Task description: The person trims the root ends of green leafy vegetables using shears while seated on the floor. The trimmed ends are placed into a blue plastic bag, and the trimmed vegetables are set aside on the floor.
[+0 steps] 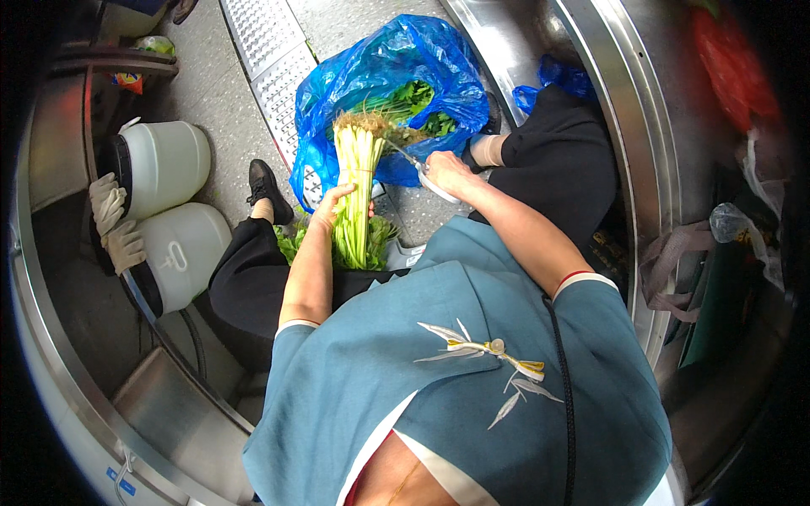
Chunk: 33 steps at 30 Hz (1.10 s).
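Observation:
My left hand (pixel 331 205) grips a tied bundle of pale green celery stalks (pixel 359 166) around its middle. Brown roots (pixel 366 120) top the bundle, and its leaves hang down near my lap. In my right hand (pixel 446 172) is a pair of scissors (pixel 423 169) with light-coloured handles. The blades point up and left towards the root end; whether they touch the roots, I cannot tell. Behind both hands a blue plastic bag (pixel 323 82) lies wide open on the floor, with leafy greens (pixel 412 98) inside it.
A perforated metal drain cover (pixel 269 50) crosses the grey speckled floor (pixel 212 104). White plastic barrels (pixel 171 166) stand at left, with work gloves (pixel 120 231) beside them. Steel counter edges (pixel 639 126) run along the right, close to my knee. A red plastic bag (pixel 728 63) is at upper right.

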### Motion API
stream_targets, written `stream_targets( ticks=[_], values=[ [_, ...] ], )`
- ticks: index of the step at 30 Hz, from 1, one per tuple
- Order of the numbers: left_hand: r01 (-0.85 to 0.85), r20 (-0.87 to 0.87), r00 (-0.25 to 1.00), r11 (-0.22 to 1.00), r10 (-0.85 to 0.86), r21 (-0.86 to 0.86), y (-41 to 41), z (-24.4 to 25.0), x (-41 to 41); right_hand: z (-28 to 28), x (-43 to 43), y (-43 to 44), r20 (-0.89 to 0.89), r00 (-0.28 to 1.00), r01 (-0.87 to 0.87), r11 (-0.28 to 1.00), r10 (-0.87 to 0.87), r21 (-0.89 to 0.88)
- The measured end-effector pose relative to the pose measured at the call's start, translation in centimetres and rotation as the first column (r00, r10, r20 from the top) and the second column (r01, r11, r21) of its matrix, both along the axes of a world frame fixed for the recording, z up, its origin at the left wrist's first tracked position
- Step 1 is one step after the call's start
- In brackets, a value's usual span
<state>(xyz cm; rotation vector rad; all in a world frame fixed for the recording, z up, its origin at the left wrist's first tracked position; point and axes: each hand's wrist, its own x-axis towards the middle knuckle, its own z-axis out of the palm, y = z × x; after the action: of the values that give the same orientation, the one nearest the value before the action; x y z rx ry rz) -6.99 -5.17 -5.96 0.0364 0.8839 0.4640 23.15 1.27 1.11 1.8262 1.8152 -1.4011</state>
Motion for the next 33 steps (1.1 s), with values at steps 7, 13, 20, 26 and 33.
stream_targets(
  ticks=[7,13,20,26,33],
  values=[
    [0.005,-0.027,1.000,1.000,-0.005,0.017,0.2,1.0,0.1,-0.4,0.9,-0.6,0.011,1.000,0.014,0.996,-0.013,-0.091],
    [-0.014,-0.029,0.999,1.000,0.014,0.010,0.5,1.1,-0.3,0.8,0.3,-0.5,-0.144,0.987,-0.090,0.990,0.074,-0.109],
    [0.134,-0.125,0.983,0.991,-0.134,-0.009,0.5,1.0,0.7,0.8,-0.2,0.0,-0.149,0.977,-0.168,0.978,0.149,-0.122],
    [0.373,-0.425,0.866,0.907,-0.263,0.198,0.4,0.8,1.4,2.0,-0.2,0.4,-0.200,0.968,-0.183,0.972,0.152,-0.146],
    [0.546,-0.528,0.771,0.795,-0.355,0.262,1.5,2.2,2.2,1.4,0.6,0.5,-0.167,0.971,-0.190,0.975,0.169,-0.115]
  ],
)
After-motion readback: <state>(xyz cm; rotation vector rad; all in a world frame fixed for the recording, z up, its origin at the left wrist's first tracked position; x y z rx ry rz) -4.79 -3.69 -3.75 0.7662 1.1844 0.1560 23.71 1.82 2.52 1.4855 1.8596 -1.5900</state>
